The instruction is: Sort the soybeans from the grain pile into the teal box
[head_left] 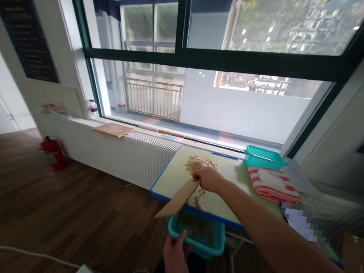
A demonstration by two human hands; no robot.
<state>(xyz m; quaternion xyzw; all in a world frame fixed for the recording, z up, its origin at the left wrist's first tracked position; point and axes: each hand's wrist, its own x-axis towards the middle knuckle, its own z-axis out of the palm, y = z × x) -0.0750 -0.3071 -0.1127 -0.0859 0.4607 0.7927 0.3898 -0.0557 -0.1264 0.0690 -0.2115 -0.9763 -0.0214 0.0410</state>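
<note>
Presently, right hand [207, 178]: grip closed on the upper end of a tan sheet [177, 200], slanting across the front edge of the bench [168, 180]. Left hand [175, 260]: grip pinched on the near rim of a teal tub [203, 249], located just below that edge. Grain-like bits [201, 162] lie on the bench, near and beyond the right hand.

No words or numbers can be read. The dark poster [22, 19] on the wall [54, 37] at left carries rows of pale lettering with some red near the top, perhaps a heading above a list, but too blurred to make out. The sheet of paper [303, 223] at the table's [169, 180] right end is masked by blocky pixels.
</note>
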